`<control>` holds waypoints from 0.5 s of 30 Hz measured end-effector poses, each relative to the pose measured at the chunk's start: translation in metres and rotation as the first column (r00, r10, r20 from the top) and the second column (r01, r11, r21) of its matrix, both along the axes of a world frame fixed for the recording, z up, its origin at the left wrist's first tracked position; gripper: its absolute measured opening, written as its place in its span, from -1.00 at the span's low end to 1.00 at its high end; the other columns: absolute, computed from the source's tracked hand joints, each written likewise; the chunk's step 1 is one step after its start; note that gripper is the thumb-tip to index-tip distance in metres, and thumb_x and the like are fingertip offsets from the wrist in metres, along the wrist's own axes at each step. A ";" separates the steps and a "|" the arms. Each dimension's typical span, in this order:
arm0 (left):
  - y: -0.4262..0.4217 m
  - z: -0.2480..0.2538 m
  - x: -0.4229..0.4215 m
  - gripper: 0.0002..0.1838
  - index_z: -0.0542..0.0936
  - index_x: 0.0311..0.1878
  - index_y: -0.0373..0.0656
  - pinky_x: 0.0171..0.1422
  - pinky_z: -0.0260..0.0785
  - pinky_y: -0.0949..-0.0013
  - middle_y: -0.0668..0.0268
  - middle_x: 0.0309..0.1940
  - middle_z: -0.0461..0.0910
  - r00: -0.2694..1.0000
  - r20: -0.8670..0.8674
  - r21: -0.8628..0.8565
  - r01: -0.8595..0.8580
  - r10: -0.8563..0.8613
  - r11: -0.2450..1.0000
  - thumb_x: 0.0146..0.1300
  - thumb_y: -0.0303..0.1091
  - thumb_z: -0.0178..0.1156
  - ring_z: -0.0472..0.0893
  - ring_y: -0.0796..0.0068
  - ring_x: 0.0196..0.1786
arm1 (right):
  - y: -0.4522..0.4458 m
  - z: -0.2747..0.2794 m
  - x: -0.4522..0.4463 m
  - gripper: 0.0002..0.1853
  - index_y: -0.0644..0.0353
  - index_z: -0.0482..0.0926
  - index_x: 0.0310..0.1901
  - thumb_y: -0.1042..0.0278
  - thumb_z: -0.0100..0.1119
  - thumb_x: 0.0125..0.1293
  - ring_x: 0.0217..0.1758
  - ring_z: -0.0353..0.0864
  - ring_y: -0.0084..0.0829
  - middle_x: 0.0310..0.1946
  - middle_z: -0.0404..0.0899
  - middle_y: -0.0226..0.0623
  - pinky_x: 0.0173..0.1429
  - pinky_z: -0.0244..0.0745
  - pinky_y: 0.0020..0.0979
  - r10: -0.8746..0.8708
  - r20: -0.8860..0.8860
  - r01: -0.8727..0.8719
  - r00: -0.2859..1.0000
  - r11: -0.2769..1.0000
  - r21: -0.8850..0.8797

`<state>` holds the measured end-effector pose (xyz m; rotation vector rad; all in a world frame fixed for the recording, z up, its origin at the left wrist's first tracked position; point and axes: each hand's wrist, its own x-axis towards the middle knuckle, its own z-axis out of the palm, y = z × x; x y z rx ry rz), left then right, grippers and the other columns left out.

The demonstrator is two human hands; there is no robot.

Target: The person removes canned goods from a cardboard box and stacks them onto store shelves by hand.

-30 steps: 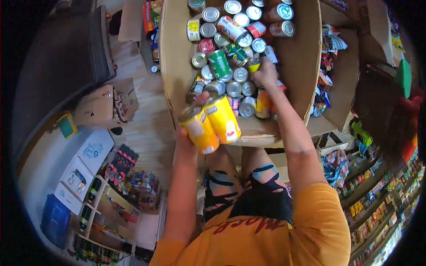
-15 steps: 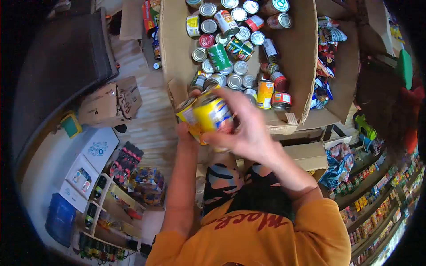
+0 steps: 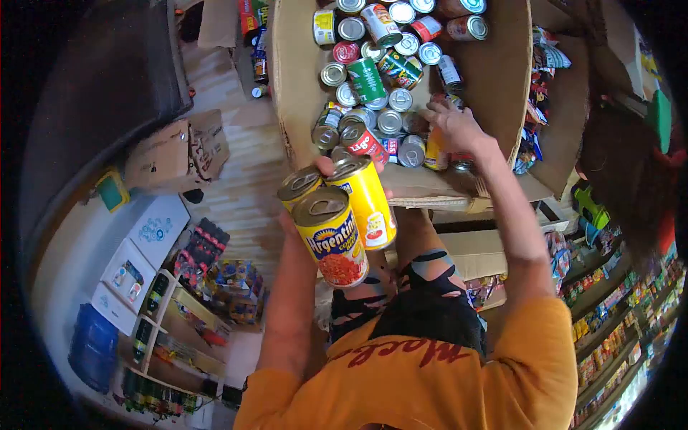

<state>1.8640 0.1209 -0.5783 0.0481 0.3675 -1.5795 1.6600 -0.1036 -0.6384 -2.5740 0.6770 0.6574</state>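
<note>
Left hand [image 3: 289, 223] grasping three yellow cans together: the Argentina corned beef can [image 3: 332, 240] foremost, a taller-looking yellow can [image 3: 367, 204] beside it, a third yellow can [image 3: 299, 184] behind. All three lie well apart from the right hand [image 3: 456, 129], which is inside the cardboard box [image 3: 498, 93], fingers bent over a yellow-orange can [image 3: 434, 155]; whether they grip anything cannot be told. A red-labelled can [image 3: 367, 145] lies between the hands.
</note>
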 end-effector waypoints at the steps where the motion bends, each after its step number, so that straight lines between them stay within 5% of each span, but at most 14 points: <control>1: 0.002 0.003 -0.002 -0.28 0.37 0.18 0.01 0.25 0.18 -0.49 -0.24 0.35 0.12 1.000 0.024 -0.011 -0.006 0.006 1.000 0.04 0.18 0.36 0.30 -0.44 0.28 | -0.009 -0.016 0.003 -0.32 0.03 0.45 0.20 0.51 0.30 -0.08 -0.01 0.62 -0.15 -0.12 0.63 -0.12 0.03 0.53 -0.24 0.011 -0.144 0.025 0.990 0.969 0.247; 2: 0.014 0.004 -0.004 -0.27 0.36 0.18 0.01 0.25 0.19 -0.48 -0.23 0.35 0.12 0.997 -0.053 0.111 0.054 -0.049 0.992 0.04 0.19 0.35 0.30 -0.43 0.29 | -0.018 -0.031 0.007 -0.25 -0.02 0.43 0.22 0.53 0.31 -0.14 -0.05 0.64 -0.15 -0.15 0.64 -0.11 0.00 0.56 -0.27 0.035 -0.303 0.111 0.952 0.885 0.452; 5: 0.014 0.013 -0.008 -0.27 0.34 0.17 0.01 0.23 0.22 -0.47 -0.18 0.35 0.14 0.999 -0.044 0.022 -0.014 0.015 1.000 0.04 0.20 0.34 0.29 -0.39 0.30 | -0.041 -0.036 0.019 -0.41 0.20 0.56 0.03 0.46 0.34 -0.21 -0.16 0.63 -0.15 -0.23 0.65 -0.11 -0.11 0.53 -0.28 0.286 -0.175 -0.087 0.942 0.714 0.695; 8: 0.028 0.010 -0.006 -0.26 0.33 0.19 0.02 0.22 0.23 -0.48 -0.17 0.36 0.14 0.999 -0.040 0.064 0.033 -0.031 0.997 0.05 0.21 0.33 0.28 -0.36 0.31 | -0.060 -0.003 0.035 -0.44 0.29 0.60 -0.10 0.45 0.39 -0.32 -0.17 0.63 -0.23 -0.23 0.64 -0.10 -0.11 0.52 -0.29 0.114 -0.179 0.026 0.977 0.771 0.637; 9: 0.033 0.010 -0.006 -0.25 0.33 0.20 0.02 0.22 0.23 -0.48 -0.16 0.36 0.14 0.997 -0.054 0.101 0.054 -0.049 0.993 0.05 0.21 0.33 0.28 -0.34 0.32 | -0.065 -0.001 0.032 -0.47 0.30 0.62 -0.13 0.37 0.41 -0.29 -0.19 0.63 -0.26 -0.28 0.65 -0.14 -0.12 0.52 -0.28 -0.065 -0.107 0.116 0.992 0.798 0.591; 11: 0.036 0.015 -0.007 -0.28 0.34 0.20 0.02 0.23 0.22 -0.48 -0.15 0.36 0.15 0.996 -0.057 0.130 0.072 -0.065 0.989 0.08 0.20 0.32 0.29 -0.34 0.31 | -0.083 0.006 0.027 -0.53 0.33 0.63 -0.15 0.25 0.39 -0.15 -0.21 0.63 -0.30 -0.35 0.65 -0.18 -0.16 0.51 -0.32 -0.287 -0.270 0.388 0.919 0.778 0.494; 15: 0.016 0.034 -0.008 -0.40 0.39 0.15 0.01 0.25 0.21 -0.44 -0.15 0.35 0.18 1.000 -0.013 -0.005 0.001 -0.001 1.000 0.14 0.13 0.26 0.28 -0.38 0.30 | -0.085 0.007 0.017 -0.55 0.24 0.62 -0.31 -0.08 0.24 0.13 -0.49 0.59 -0.46 -0.53 0.61 -0.27 -0.48 0.44 -0.43 -0.571 -0.433 0.692 0.697 0.378 0.615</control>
